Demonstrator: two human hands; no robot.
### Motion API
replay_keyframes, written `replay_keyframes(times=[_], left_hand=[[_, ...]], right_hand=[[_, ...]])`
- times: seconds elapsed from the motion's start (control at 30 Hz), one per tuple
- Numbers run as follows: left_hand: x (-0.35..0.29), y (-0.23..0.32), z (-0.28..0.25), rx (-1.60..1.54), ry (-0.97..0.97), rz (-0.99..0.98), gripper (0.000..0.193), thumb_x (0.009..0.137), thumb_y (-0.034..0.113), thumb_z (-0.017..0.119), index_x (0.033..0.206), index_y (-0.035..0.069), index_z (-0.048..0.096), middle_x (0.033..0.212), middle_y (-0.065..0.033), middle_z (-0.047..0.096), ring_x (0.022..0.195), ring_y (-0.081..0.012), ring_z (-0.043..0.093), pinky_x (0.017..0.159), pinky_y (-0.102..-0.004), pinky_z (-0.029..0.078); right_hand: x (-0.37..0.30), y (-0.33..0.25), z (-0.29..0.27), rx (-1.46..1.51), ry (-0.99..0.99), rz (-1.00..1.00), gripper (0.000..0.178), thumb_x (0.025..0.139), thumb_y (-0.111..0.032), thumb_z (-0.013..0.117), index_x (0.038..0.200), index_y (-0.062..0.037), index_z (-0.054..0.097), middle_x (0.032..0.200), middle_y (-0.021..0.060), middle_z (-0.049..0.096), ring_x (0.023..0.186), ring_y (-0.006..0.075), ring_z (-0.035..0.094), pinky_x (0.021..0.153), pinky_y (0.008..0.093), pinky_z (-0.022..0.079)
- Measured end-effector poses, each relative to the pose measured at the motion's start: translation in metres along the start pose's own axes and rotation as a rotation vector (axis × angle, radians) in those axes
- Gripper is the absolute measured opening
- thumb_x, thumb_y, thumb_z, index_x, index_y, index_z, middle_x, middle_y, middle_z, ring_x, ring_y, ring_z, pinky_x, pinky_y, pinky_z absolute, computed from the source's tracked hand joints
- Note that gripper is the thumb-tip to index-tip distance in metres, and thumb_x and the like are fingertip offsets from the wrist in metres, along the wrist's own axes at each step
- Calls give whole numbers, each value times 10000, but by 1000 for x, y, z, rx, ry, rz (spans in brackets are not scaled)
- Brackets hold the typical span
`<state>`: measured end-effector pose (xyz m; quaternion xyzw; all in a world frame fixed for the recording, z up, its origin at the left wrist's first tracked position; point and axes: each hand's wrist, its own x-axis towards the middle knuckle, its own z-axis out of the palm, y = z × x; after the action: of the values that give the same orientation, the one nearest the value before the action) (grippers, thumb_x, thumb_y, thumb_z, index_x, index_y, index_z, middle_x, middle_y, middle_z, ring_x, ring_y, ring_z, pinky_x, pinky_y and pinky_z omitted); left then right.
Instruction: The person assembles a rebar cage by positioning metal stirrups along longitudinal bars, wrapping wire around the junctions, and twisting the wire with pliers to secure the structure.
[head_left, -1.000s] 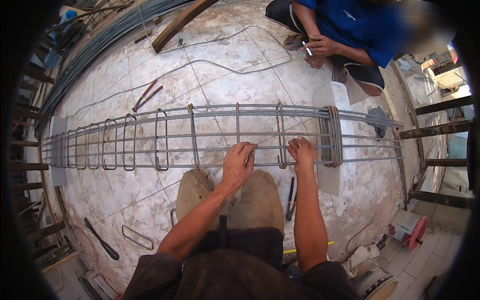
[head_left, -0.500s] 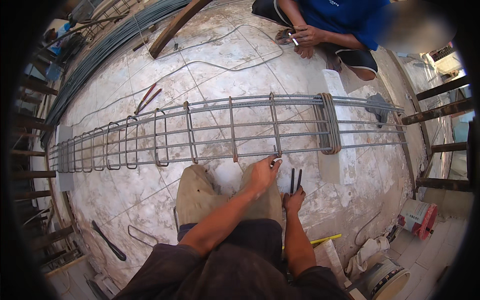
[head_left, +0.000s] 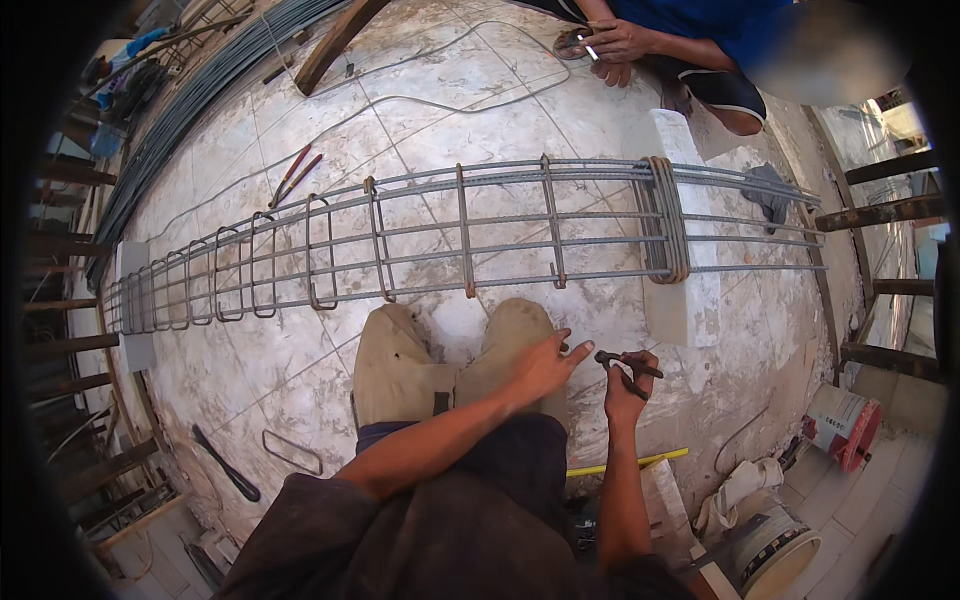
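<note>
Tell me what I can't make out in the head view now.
All in the head view:
Bare left hand: its back hides the palm and anything there.
Dark metal pliers: handles partly covered by the bare right hand.
Grey steel rebar cage: far-left stirrups too small and crowded to count.
Blue shirt, upper right: cut off by the top edge.

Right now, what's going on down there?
The person's right hand grips dark pincers; the left hand is close beside them, fingers partly spread. Ahead, a steel rebar cage lies across two pale blocks, touched by neither hand. Beyond it, a co-worker's hand holds a thin white stick.
</note>
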<state>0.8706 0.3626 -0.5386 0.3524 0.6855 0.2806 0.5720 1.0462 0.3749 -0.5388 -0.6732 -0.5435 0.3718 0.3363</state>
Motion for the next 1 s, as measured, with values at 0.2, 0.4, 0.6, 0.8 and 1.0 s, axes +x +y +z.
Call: replay_keyframes(times=[0.2,0.4,0.6,0.8,1.0], left_hand=[[-8,62,-3,-852,-364,-319,499,987,379,642,1307,6,551,963,-55,618,864,-181,607,830,-347,522],[-9,63,-21,-790,292,-34,581,1018,158,586,1486,143,241,856,-74,536,709,-151,532,606,-321,488],[-24,70,19,-495,291,242,613,996,262,659,1478,83,324,933,-97,578,794,-191,565,680,-347,487],[13,14,0,-110,408,345,676,894,266,750,1442,-17,476,1094,-208,681,974,-275,660,834,-394,546],[54,-42,-3,-537,154,-92,614,877,75,691,1414,-124,472,1085,-196,698,929,-240,689,791,-320,563]], right_hand=[[-52,-108,-21,-30,-244,-567,382,902,19,627,1271,-44,546,1301,175,578,1323,314,545,1085,435,440],[-59,-78,-57,457,-601,199,638,943,-31,627,1541,-44,403,1513,166,498,1365,304,505,1123,456,399],[-70,-79,-8,22,-365,-68,378,966,-115,631,1307,28,552,1071,209,689,972,275,679,856,381,512],[-28,-13,24,-82,-225,82,295,974,-147,607,1212,27,610,896,189,689,819,298,667,778,411,518],[-22,-25,37,-199,-363,27,362,974,-198,595,1279,-4,577,1018,304,683,987,507,653,833,537,509]])
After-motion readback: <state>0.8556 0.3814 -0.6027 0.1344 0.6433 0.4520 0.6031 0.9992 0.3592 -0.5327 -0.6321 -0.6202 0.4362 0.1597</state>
